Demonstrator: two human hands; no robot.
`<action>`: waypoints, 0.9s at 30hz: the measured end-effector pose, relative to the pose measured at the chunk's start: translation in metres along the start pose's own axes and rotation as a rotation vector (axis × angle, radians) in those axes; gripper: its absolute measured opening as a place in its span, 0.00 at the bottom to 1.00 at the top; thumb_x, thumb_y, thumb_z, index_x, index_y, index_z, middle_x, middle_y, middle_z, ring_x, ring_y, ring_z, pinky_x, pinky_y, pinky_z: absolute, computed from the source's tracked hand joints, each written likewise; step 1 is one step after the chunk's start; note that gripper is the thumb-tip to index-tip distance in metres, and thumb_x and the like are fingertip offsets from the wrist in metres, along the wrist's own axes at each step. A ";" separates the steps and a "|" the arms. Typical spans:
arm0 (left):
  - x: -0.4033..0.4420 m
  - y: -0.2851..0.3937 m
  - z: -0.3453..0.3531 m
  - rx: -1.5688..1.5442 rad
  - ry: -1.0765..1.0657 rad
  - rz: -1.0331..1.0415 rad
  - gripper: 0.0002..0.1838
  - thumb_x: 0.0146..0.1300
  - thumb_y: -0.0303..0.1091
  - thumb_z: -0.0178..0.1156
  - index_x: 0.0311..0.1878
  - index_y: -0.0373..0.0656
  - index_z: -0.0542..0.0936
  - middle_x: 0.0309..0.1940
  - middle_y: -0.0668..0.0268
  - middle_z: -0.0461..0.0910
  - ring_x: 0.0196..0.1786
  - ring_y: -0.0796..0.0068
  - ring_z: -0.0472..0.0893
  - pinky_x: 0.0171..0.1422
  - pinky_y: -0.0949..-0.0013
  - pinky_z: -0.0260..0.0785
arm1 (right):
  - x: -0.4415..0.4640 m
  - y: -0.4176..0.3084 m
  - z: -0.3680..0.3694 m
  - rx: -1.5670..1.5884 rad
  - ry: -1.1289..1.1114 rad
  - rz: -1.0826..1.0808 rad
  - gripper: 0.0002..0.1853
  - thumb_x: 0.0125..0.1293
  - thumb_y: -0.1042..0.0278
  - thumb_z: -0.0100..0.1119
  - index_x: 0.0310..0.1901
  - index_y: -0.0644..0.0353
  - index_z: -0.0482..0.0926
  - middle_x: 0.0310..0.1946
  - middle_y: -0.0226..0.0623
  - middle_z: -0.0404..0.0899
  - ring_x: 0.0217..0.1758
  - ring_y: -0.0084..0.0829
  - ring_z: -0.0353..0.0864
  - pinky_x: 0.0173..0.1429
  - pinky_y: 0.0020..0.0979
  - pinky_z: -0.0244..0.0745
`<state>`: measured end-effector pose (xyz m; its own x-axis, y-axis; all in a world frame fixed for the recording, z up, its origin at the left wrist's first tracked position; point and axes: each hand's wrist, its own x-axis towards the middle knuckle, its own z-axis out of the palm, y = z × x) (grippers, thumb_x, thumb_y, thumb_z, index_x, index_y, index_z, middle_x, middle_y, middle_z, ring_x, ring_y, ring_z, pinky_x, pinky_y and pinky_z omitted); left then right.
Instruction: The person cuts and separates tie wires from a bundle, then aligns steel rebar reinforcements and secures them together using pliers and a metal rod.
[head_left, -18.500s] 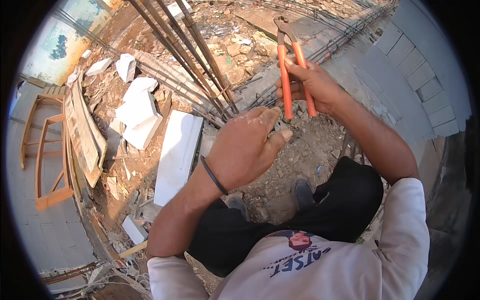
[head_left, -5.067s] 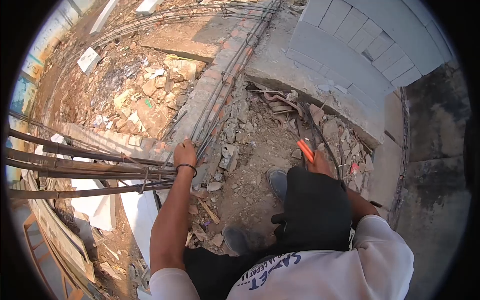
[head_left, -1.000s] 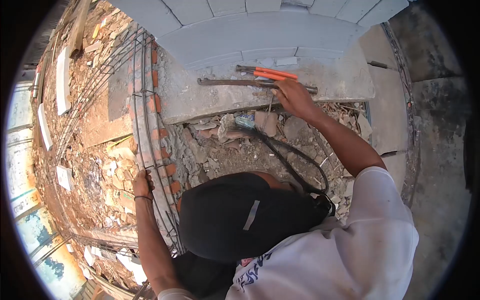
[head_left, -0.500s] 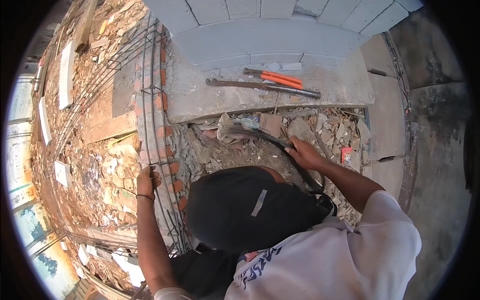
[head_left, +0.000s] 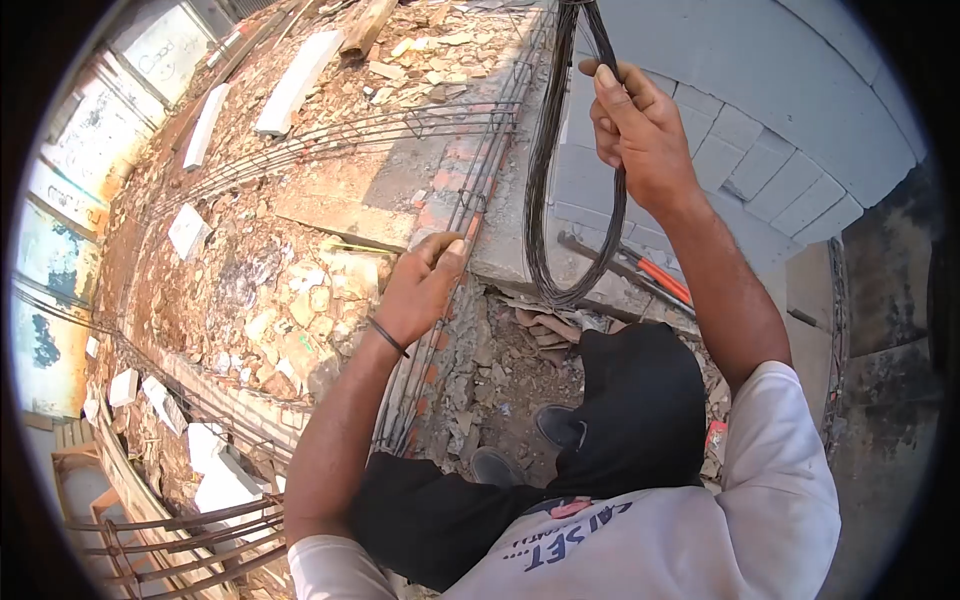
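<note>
My right hand (head_left: 645, 135) is raised at the upper right, its fingers closed round a looped bundle of thin dark wire (head_left: 540, 200) that hangs down in a long U. My left hand (head_left: 422, 290) is above the brick-edged footing, near the long steel bars (head_left: 478, 180); its fingers are curled with thumb and forefinger close, and whatever may be between them is too small to make out. Orange-handled pliers (head_left: 665, 281) lie on the concrete ledge beyond the wire, beside a dark metal bar (head_left: 600, 250), partly hidden by my right arm.
A grey block wall (head_left: 740, 150) rises at the right. Rubble (head_left: 300, 300) and white blocks (head_left: 300, 80) spread over the ground at the left. Several rusty bars (head_left: 200, 535) stick out at the lower left. My shoes (head_left: 555, 425) stand in the rubble trench.
My right hand has lifted the wire bundle up from the trench. My left hand has come off the bars and moved nearer to the middle. The view has turned, and my knee is lower.
</note>
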<state>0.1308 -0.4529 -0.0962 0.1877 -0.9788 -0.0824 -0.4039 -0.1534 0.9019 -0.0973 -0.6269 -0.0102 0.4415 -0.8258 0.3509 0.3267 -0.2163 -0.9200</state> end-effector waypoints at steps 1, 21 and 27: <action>-0.001 0.004 0.000 -0.088 -0.023 -0.036 0.27 0.76 0.51 0.51 0.63 0.35 0.73 0.47 0.61 0.81 0.46 0.73 0.81 0.50 0.67 0.75 | 0.018 -0.012 0.020 0.024 -0.052 -0.019 0.16 0.78 0.57 0.51 0.56 0.61 0.75 0.23 0.20 0.61 0.20 0.11 0.55 0.22 0.18 0.53; -0.042 -0.005 -0.035 -0.575 0.356 -0.005 0.09 0.72 0.34 0.59 0.36 0.40 0.75 0.23 0.66 0.78 0.24 0.78 0.75 0.30 0.72 0.69 | 0.065 0.042 0.089 0.509 0.200 0.060 0.14 0.78 0.56 0.50 0.54 0.57 0.73 0.24 0.23 0.62 0.21 0.15 0.56 0.24 0.22 0.56; -0.039 -0.005 -0.037 -0.583 0.322 -0.001 0.07 0.71 0.32 0.58 0.38 0.39 0.76 0.23 0.66 0.78 0.24 0.78 0.76 0.30 0.72 0.69 | 0.072 0.049 0.089 0.522 0.176 0.039 0.15 0.78 0.56 0.51 0.54 0.58 0.73 0.24 0.23 0.63 0.21 0.16 0.58 0.24 0.22 0.56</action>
<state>0.1588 -0.4089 -0.0815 0.4823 -0.8753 -0.0341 0.1297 0.0328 0.9910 0.0241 -0.6504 -0.0143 0.3296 -0.9124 0.2429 0.7038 0.0659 -0.7073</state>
